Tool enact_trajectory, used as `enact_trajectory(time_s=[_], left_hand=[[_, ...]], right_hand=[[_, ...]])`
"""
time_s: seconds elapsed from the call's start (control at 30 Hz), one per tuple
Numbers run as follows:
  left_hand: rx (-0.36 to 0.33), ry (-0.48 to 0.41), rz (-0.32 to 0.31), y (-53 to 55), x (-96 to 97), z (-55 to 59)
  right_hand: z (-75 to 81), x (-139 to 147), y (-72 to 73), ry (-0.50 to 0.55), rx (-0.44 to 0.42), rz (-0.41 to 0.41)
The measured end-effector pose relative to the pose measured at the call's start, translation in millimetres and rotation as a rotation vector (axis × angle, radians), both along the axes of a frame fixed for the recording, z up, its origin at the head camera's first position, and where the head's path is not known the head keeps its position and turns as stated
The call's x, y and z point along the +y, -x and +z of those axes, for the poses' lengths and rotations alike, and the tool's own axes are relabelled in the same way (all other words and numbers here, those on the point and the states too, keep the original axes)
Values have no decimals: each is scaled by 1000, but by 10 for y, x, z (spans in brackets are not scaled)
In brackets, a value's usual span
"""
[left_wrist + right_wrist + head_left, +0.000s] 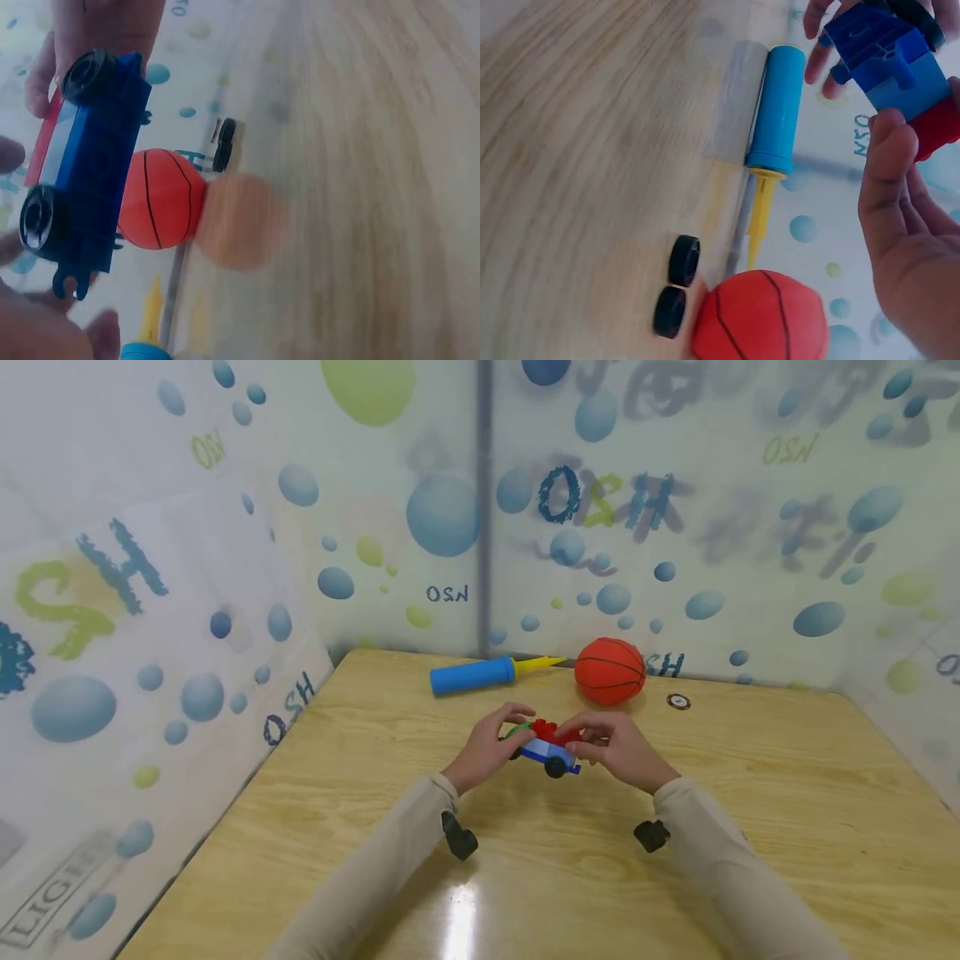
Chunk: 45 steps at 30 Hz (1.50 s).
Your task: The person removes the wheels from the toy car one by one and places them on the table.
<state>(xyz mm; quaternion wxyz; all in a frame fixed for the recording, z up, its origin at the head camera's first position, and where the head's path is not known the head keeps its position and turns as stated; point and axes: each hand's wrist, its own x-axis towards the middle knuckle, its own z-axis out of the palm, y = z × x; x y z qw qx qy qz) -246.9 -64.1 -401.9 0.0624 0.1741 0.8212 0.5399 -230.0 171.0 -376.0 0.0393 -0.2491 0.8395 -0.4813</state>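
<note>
Above a wooden table (322,793), a toy car (538,748) between two hands

Lifted off the surface, the car shows light-blue sides, a darker blue base and black wheels (555,767), with red bricks (544,727) on top and a green piece (517,728) toward the left end. The left hand (489,748) grips that end, thumb on the near side and fingers beyond. The right hand (621,750) pinches the other end, thumb against the side, fingers over the red part. From below, the left-wrist view shows a forked hitch (71,282) beside the left hand. Beige sleeves (397,843) cover both arms, with a dark device at each wrist. Farther back lie a blue pump (472,677), its yellow nozzle (538,663) pointing toward a red basketball (611,672), and, right of the ball, a small dark-rimmed disc (678,702). Bubble-printed walls (375,493) stand behind.
</note>
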Motion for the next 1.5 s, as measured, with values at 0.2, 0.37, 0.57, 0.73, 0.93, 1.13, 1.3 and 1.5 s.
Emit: enact_trajectory(time_s=[0.2,0.37,0.57,0.73,0.93,1.13,1.3,1.5], left_hand=[[82,-2,-181,32,-17,74],[34,-8,-305,73,-66,90],[-21,-3,-370,72,-113,48],[-96,-60,-449,69,-115,28],[-168,-104,-514,101,-92,57],[-183,-110,-528,126,-76,73],[-205,-115,-581,131,-75,72],[-164,-130,-584,114,-81,42]], right_hand=[[-38,136,81,94,-196,30],[-90,190,129,171,-290,67],[-164,168,136,216,-365,82],[-144,128,110,167,-412,18],[-94,108,121,187,-437,-4],[-91,107,133,174,-421,-8],[-112,92,129,128,-365,-5],[-159,35,86,100,-216,-38]])
